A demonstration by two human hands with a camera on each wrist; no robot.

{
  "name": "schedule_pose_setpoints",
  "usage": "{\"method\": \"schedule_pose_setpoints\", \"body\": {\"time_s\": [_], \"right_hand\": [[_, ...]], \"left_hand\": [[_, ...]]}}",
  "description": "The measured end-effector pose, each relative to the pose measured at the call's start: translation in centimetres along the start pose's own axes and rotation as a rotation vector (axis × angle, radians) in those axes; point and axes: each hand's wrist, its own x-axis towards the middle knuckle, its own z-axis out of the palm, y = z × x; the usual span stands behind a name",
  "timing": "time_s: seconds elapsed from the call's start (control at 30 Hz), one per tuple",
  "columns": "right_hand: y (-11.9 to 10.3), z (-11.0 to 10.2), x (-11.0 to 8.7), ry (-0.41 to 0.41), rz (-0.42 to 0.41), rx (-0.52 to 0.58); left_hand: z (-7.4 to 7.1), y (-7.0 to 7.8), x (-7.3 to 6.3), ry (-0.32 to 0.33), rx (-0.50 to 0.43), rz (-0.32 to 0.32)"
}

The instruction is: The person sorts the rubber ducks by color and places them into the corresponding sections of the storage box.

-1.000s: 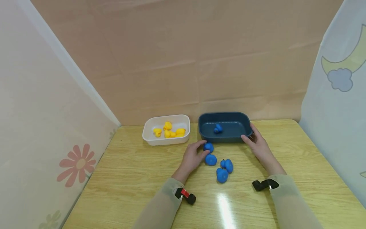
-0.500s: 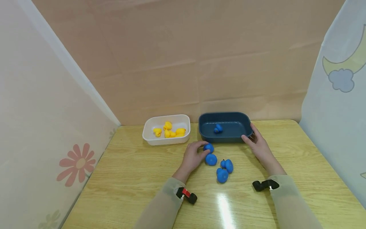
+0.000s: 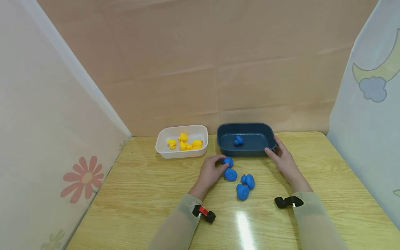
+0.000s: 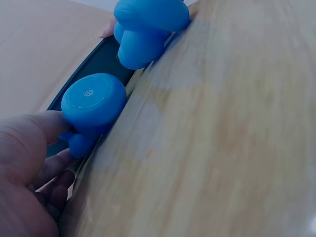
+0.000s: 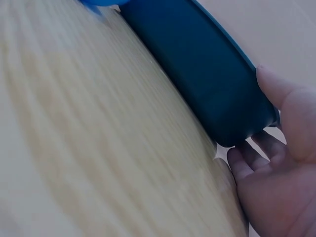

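Risk of bumping the nearer blue toy [image 3: 231,174], too close to the left hand [image 3: 210,172] pinched round the farther blue toy [image 3: 229,161] on the surface [image 3: 140,187], or of tilting the navy tray [image 3: 245,152] with a tug from the right hand [image 3: 285,166] clamped on its end. Inside that tray, one small blue toy [image 3: 239,139]; inside the white tray [image 3: 182,156], yellow toys [image 3: 183,137].

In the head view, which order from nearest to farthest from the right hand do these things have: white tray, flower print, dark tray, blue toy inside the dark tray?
1. Dark tray: at the fingers of the right hand.
2. Blue toy: inside the dark tray, left of its middle.
3. White tray: left of the dark tray.
4. Flower print: at the far left.
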Motion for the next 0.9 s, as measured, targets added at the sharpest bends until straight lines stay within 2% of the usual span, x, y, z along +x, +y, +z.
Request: {"method": "schedule_pose_setpoints", "body": {"time_s": [0.27,0.47,0.57,0.9], "right_hand": [[0.1,-0.2,-0.4,0.003,0.006,0.025],[-0.1,-0.1,-0.3,-0.005,-0.018,0.042],[0.0,-0.1,-0.1,-0.005,-0.022,0.051],[0.2,-0.2,0.1,0.005,0.002,0.052]], "left_hand": [[-0.3,0.2,-0.3,0.004,-0.061,0.003],[-1.1,0.4,-0.3,0.04,-0.061,0.087],[-1.4,0.6,-0.4,0.049,-0.063,0.108],[-2.8,2.1,-0.8,0.074,-0.054,0.038]]}}
